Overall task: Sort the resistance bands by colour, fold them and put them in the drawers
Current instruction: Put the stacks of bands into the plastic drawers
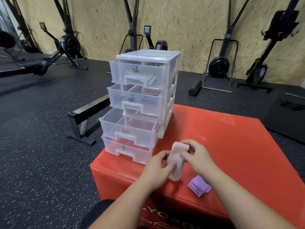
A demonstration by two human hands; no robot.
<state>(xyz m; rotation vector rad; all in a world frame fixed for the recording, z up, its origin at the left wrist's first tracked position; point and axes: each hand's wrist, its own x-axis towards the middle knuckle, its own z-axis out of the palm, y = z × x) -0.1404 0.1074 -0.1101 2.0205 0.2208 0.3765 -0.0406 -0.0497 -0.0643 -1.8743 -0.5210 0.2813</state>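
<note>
With both my left hand [156, 167] and right hand [196, 156] pinched on the pink band [175, 160] above the red worktop [231, 146], I judge a loosened grip would let the fold spring open.

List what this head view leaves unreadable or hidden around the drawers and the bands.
- Pink band: its fold state, covered by the left hand and right hand.
- Drawer unit: contents blurred by the frosted plastic.
- Purple band: layer count too small.
- Red box: printed lettering cut off by the bottom edge.
</note>
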